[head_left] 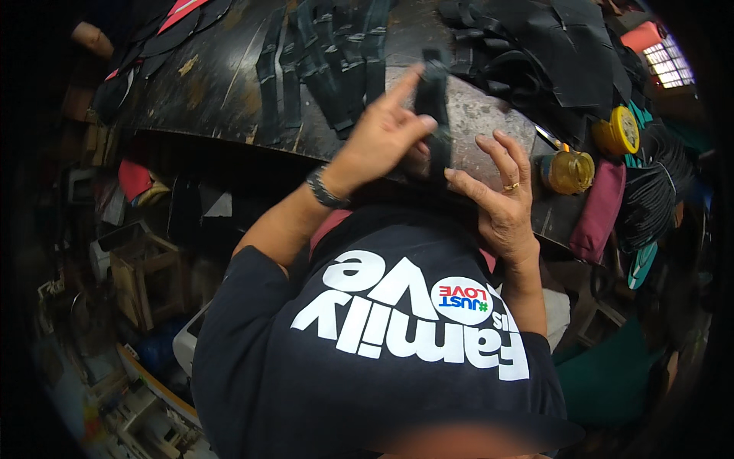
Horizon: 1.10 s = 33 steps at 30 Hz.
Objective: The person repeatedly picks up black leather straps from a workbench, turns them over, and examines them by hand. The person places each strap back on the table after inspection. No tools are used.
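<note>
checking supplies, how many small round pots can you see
2: a yellowish pot to the right of the right hand, and a bright yellow pot beyond it. Clutter may hide others.

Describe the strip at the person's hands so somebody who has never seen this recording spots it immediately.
Start at the large dark worktable across the top. Near its close edge, find the worn grey patch, with the left hand and right hand on either side. The flat, narrow black strip lies between them, apart from the similar dark strips grouped further left.
</note>
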Each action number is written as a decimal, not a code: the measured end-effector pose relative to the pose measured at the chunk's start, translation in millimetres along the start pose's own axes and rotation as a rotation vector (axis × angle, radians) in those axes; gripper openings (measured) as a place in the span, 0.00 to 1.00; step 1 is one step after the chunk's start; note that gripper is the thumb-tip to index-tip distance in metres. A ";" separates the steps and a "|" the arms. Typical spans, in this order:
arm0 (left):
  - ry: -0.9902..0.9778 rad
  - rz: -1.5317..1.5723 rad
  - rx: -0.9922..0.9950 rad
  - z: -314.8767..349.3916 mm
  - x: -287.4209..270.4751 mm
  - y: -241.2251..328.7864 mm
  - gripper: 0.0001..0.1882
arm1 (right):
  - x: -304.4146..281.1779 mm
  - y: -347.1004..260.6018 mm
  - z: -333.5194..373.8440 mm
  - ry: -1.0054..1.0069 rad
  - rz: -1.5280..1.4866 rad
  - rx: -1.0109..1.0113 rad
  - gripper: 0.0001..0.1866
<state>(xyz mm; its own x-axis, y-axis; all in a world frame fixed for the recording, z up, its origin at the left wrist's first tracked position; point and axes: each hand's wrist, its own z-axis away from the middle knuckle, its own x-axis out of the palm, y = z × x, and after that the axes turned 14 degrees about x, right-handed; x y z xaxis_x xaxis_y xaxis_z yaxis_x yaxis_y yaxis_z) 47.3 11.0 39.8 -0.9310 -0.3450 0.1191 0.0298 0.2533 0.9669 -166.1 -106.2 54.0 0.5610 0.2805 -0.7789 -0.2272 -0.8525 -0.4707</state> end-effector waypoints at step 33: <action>0.164 -0.366 0.123 -165.9 -44.6 -74.2 0.15 | -109.0 89.9 24.1 0.130 0.484 0.346 0.12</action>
<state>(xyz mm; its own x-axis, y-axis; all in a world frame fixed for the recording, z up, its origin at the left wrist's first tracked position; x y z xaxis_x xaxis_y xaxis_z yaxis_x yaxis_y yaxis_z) 147.0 -142.4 0.2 -0.8012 -0.5696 -0.1835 -0.3456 0.1900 0.9189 -266.9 -202.8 86.6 0.4168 -0.1783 -0.8913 -0.7145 -0.6704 -0.2000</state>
